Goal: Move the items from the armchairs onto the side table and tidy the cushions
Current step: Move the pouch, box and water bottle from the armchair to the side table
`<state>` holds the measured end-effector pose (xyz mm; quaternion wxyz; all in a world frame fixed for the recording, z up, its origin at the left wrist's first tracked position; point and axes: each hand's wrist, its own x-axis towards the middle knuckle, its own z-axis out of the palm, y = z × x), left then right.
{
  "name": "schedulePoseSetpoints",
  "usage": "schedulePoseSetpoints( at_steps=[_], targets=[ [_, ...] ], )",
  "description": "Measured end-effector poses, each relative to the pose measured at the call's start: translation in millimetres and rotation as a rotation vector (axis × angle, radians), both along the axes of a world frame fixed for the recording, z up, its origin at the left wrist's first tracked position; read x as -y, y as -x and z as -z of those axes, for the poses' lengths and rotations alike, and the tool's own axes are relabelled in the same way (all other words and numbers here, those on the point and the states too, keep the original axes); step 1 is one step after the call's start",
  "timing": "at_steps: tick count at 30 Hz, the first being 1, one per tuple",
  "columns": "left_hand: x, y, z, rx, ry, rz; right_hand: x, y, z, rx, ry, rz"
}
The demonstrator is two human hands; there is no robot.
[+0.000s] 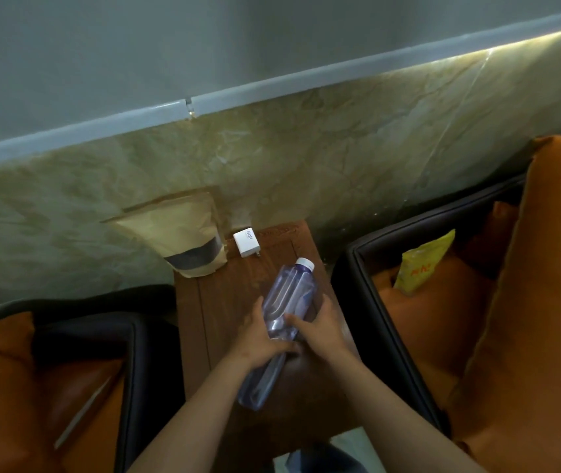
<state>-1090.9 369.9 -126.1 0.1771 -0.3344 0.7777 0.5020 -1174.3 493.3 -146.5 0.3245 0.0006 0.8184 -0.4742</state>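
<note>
Head view is showing two bare forearms reaching forward from the bottom edge and meeting over the table (224,302). The left hand (260,343) is gripping the lower part of the bottle (289,295), with its fingers curling under the base and its thumb lying up along the left side. The right hand (325,327) is holding the same bottle from the right, its thumb pressing across the front and its fingers wrapping behind. The bottle is clear, with a white cap, and is tilting away so that the cap is pointing to the far right. It is over the middle of the dark wood table; I cannot tell if its base is touching the top. Under the left wrist a bluish clear shape (258,384) is lying on the table; I cannot tell if it is a second bottle or a reflection.

The table is standing between the left armchair (128,336) and the right armchair (367,302), both with dark frames and orange cushions (545,302). A yellow packet (422,264) is standing in the right armchair, leaning among the cushions. At the far end of the table a brown pouch (183,240) is leaning on the wall (340,148), and a white charger (245,242) is lying just beside it.
</note>
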Motion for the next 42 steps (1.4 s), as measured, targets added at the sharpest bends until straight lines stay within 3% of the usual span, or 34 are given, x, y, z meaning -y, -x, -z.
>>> schedulePoseSetpoints(
  at_steps=[4, 10, 19, 28, 42],
  targets=[
    [-4, 0, 10, -0.061, 0.098, -0.059, 3, -8, 4, 0.221, 0.245, 0.022],
    [3, -10, 9, -0.100, 0.017, -0.098, 8, -12, -2, 0.300, 0.220, 0.043],
    [23, 4, -25, -0.311, -0.130, -0.191, 22, 11, -38, 0.143, 0.464, 0.090],
    [45, 8, -62, -0.498, -0.095, -0.195, 45, 11, -58, -0.114, 0.344, -0.177],
    [74, -67, -70, -0.583, -0.032, -0.451, 76, -8, -81, -0.016, 0.475, -0.553]
  ],
)
